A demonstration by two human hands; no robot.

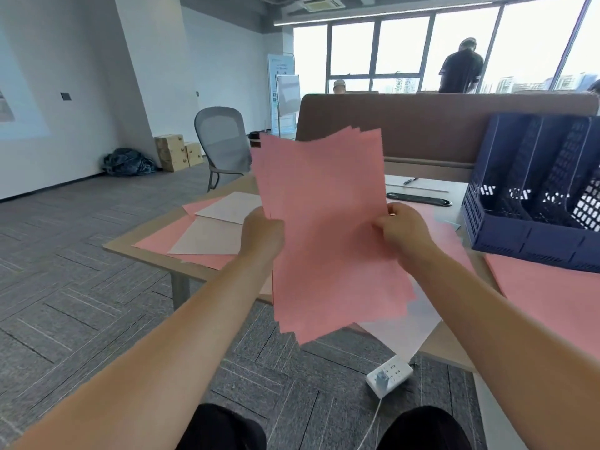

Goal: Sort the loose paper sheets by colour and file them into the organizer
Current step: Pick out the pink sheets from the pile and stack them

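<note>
I hold a fanned stack of pink sheets [324, 222] upright above the desk's near corner. My left hand [263, 233] grips its left edge. On the right edge my right hand [401, 228] pinches the stack. The dark blue organizer [506, 235] with several slanted slots stands on the desk to the right, apart from the stack. Loose pink sheets [156, 240] and white sheets [207, 237] lie on the desk at the left. More pink paper [545, 297] lies in front of the organizer, and a pale sheet [406, 332] hangs over the near edge.
The wooden desk [136, 251] has a brown divider panel [448, 125] at the back. A pen [409, 180] and a black tray [418, 199] lie behind the stack. A grey chair [222, 141] stands at the far left corner; a white power strip [389, 375] lies on the carpet.
</note>
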